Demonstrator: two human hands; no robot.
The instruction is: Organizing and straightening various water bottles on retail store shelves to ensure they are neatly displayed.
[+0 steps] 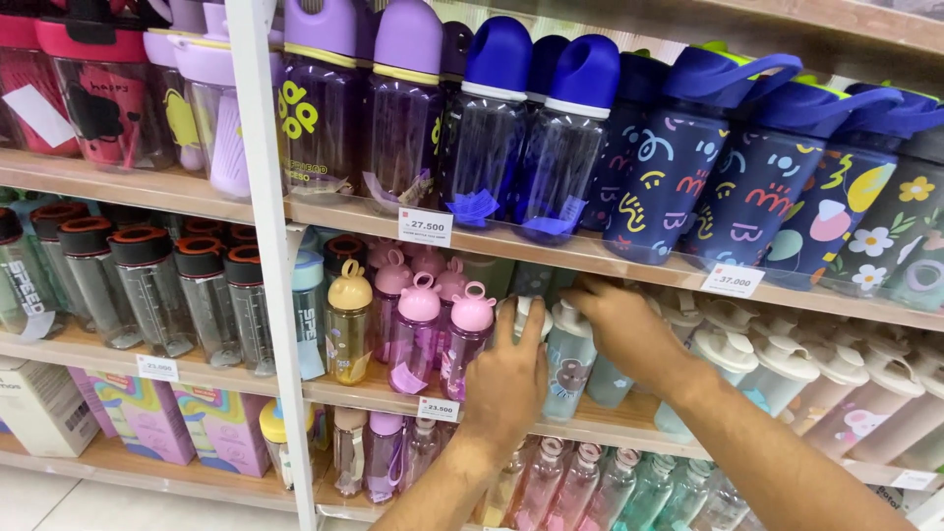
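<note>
Bottle: pale teal bottle (568, 359) with white cap, upright on the middle shelf (383, 393), long axis vertical — sits between both hands.
Left hand: left hand (506, 379) flat against the bottle's left side, fingers up, not closed round it.
Right hand: right hand (629, 329) reaches in from the right, fingers spread over the cap area — grip not clear, cannot tell.
Nearer: left hand closer to the body, right to the top.
Neighbours: pink bottles (442, 329) just left; white-capped bottles (777, 369) to the right.
</note>
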